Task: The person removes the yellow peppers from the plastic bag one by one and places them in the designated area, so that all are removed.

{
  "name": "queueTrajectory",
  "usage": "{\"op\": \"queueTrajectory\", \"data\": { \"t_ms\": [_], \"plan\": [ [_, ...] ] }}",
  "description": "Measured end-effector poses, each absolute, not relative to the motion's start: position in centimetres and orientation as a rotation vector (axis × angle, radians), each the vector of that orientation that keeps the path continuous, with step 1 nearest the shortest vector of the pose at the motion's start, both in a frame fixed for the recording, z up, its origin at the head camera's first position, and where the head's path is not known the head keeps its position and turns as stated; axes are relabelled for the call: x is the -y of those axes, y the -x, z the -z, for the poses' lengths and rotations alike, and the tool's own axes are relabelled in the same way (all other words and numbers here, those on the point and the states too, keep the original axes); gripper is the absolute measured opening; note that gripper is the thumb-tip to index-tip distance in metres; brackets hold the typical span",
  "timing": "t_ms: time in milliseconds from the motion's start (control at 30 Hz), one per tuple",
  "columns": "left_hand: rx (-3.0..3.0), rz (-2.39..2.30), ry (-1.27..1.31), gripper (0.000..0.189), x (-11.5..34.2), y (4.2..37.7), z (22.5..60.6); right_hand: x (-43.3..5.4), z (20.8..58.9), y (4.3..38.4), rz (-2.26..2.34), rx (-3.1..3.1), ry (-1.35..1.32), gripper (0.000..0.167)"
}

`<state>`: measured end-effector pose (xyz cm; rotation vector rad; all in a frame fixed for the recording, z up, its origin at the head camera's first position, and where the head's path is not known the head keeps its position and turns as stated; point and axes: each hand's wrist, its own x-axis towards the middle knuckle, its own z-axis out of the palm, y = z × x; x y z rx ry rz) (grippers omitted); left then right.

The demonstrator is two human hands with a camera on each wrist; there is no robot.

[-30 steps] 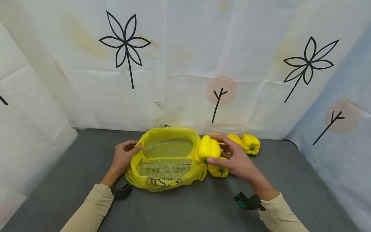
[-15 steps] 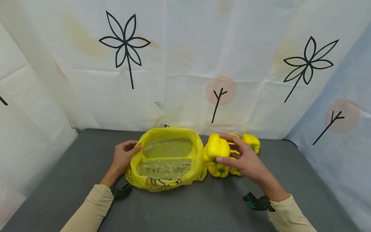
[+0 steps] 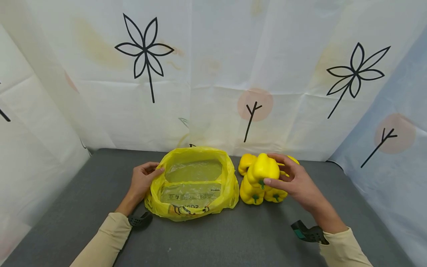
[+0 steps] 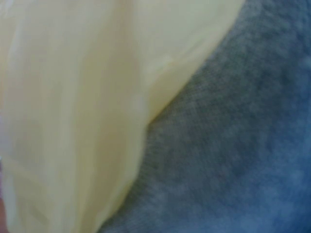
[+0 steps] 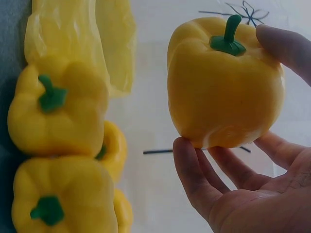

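My right hand (image 3: pixel 291 181) holds a yellow bell pepper (image 5: pixel 223 87) by its two ends, thumb beside the green stem and fingertips at the base. In the head view this pepper overlaps the others behind it. My left hand (image 3: pixel 143 181) pinches the left rim of a yellow plastic bag (image 3: pixel 230 185), which stands wide open on the table. Through the bag's mouth only its see-through lining and printed text show. Blurred bag film (image 4: pixel 73 107) fills the left part of the left wrist view, where most of the left hand is hidden.
Several more yellow peppers (image 3: pixel 251 193) stand in a group right of the bag on the grey table (image 3: pixel 207 244). A white printed cloth (image 3: pixel 213 74) hangs close behind, and side cloths flank the table. Each wrist wears a dark band (image 3: pixel 308 234).
My right hand has carried the pepper rightward, away from the bag's right rim and over the pepper group. The left hand and the bag have stayed in place.
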<state>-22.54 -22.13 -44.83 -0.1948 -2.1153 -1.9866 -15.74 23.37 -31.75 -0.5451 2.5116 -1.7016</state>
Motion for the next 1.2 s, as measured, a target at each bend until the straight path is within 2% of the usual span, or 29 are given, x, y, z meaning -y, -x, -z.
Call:
{"op": "queueTrajectory", "data": {
  "t_ms": [1200],
  "plan": [
    [2.122,1.976,0.173,0.031,21.9,22.2,44.5,-32.1,33.4,16.4,1.692,-2.685,0.462,0.063]
  ]
}}
